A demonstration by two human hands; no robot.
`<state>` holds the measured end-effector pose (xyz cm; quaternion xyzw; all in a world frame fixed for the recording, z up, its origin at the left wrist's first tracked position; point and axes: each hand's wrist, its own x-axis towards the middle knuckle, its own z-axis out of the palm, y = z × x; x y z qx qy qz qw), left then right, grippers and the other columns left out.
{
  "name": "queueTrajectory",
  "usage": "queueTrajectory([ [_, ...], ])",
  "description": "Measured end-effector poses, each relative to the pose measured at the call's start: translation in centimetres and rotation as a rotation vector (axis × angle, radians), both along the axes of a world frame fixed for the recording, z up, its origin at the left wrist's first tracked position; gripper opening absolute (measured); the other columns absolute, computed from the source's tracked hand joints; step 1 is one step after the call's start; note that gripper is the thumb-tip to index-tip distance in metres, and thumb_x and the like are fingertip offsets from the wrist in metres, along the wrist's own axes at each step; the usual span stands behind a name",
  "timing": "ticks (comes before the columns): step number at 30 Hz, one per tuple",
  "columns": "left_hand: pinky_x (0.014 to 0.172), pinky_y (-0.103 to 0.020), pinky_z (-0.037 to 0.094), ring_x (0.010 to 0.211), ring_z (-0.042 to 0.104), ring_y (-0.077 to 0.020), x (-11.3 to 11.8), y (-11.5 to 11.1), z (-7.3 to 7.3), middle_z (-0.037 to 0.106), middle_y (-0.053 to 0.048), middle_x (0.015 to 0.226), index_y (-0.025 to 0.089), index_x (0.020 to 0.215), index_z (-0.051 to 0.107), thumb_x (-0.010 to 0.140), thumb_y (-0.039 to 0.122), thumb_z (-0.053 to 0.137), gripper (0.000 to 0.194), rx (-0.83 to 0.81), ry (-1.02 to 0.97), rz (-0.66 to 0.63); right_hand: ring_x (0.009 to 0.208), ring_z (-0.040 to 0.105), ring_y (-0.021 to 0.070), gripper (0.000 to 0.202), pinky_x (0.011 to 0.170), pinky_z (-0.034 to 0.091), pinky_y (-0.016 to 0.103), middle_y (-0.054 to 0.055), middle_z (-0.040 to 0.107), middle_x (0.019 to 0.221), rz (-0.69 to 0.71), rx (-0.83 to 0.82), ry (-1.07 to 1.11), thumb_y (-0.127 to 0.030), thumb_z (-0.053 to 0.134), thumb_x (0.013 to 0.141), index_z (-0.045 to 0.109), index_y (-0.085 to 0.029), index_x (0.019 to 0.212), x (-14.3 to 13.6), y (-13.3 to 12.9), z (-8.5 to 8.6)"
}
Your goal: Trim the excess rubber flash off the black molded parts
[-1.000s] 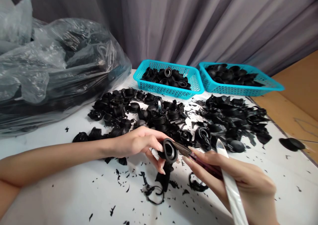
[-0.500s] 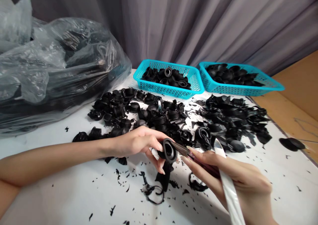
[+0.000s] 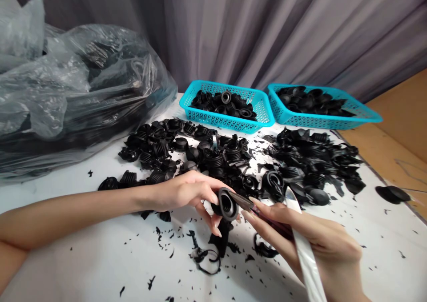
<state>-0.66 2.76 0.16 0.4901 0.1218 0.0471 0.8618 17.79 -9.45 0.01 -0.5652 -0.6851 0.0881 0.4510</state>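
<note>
Left hand, rubber part, slim tool: tight quarters, and a slip looked the danger!
Left fingers curled round the part, above the middle of the white surface; the tool's tip met the rim, and too hard a push could have skidded it toward those fingertips. The right hand pinched the tool, a white strip across it, a possible snag. At the surface's right edge, a black cap risked a knock-off.
</note>
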Motion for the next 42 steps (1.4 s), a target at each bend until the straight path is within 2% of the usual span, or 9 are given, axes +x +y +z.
queueTrajectory([
  [7,0.069,-0.036,0.057,0.064,0.06,-0.0148,0.0,0.0,0.0,0.062,-0.004,0.074,0.01,0.1,0.065,0.075,0.017,0.043,0.033,0.027,0.003,-0.034,0.04,0.06,0.0138,0.003,0.038,0.051,0.025,-0.002,0.07,0.061,-0.056,0.019,0.064,-0.02,0.07,0.075,0.068,-0.022,0.076,-0.1,-0.4,-0.4],
  [11,0.067,-0.036,0.057,0.064,0.06,-0.0143,0.0,0.2,-0.3,0.067,-0.008,0.084,0.009,0.103,0.063,0.074,0.014,0.042,0.036,-0.025,-0.013,-0.026,0.04,0.06,0.0159,0.004,0.034,0.046,0.026,-0.002,0.066,0.055,-0.14,0.035,0.076,-0.022,0.071,0.074,0.068,-0.025,0.073,0.2,-0.3,-0.2],
  [15,0.064,-0.033,0.057,0.064,0.06,-0.0137,-0.1,0.4,-0.8,0.068,-0.01,0.093,0.008,0.103,0.062,0.073,0.015,0.045,0.034,-0.082,-0.083,-0.009,0.033,0.051,0.0123,0.008,0.031,0.042,0.023,-0.003,0.064,0.051,-0.126,0.033,0.079,-0.022,0.071,0.072,0.067,-0.022,0.065,0.6,-0.1,0.2],
  [20,0.07,-0.032,0.054,0.072,0.064,-0.0154,-0.3,0.3,-0.3,0.067,-0.011,0.096,0.009,0.101,0.06,0.072,0.013,0.048,0.031,-0.069,-0.054,0.052,0.034,0.046,0.0124,0.014,0.031,0.039,0.023,-0.003,0.06,0.047,-0.163,-0.077,0.142,-0.033,0.072,0.07,0.069,-0.022,0.062,0.8,-0.2,0.6],
  [24,0.074,-0.035,0.052,0.076,0.065,-0.0172,-0.4,0.2,-0.1,0.067,-0.011,0.099,0.01,0.101,0.058,0.066,0.011,0.053,0.035,-0.08,-0.052,0.084,0.034,0.046,0.0121,0.013,0.032,0.038,0.023,-0.002,0.061,0.047,-0.102,-0.088,0.12,-0.03,0.071,0.072,0.07,-0.021,0.063,1.0,-0.3,0.4],
  [27,0.075,-0.038,0.051,0.076,0.065,-0.0192,-0.3,0.3,-0.1,0.066,-0.012,0.099,0.009,0.1,0.057,0.064,0.016,0.053,0.037,-0.097,-0.057,0.066,0.034,0.045,0.0109,0.011,0.032,0.038,0.022,-0.002,0.06,0.047,-0.044,-0.068,0.095,-0.029,0.069,0.075,0.07,-0.021,0.068,1.2,-0.2,0.1],
  [33,0.069,-0.033,0.054,0.065,0.062,-0.0123,-0.2,-0.3,0.5,0.062,-0.003,0.084,0.013,0.086,0.055,0.076,0.015,0.053,0.011,0.02,0.035,0.117,0.035,0.039,0.0091,0.016,0.032,0.032,0.022,-0.004,0.048,0.045,-0.006,-0.142,0.114,-0.03,0.068,0.077,0.067,-0.02,0.065,0.9,-0.3,-0.1],
  [37,0.069,-0.028,0.053,0.066,0.063,-0.0118,-0.2,-0.5,0.6,0.062,-0.002,0.08,0.014,0.086,0.053,0.077,0.015,0.052,0.009,0.047,0.084,0.125,0.037,0.037,0.009,0.012,0.033,0.03,0.023,-0.004,0.05,0.048,0.043,-0.173,0.18,-0.028,0.068,0.077,0.067,-0.02,0.067,0.6,-0.5,-0.2],
  [42,0.071,-0.03,0.053,0.066,0.062,-0.0118,-0.1,-0.5,0.8,0.061,-0.002,0.076,0.013,0.086,0.053,0.079,0.018,0.05,0.009,0.02,0.094,0.119,0.038,0.036,0.0092,0.012,0.034,0.029,0.024,-0.004,0.049,0.048,0.02,-0.221,0.214,-0.029,0.069,0.077,0.068,-0.021,0.068,0.5,-0.6,-0.2],
])
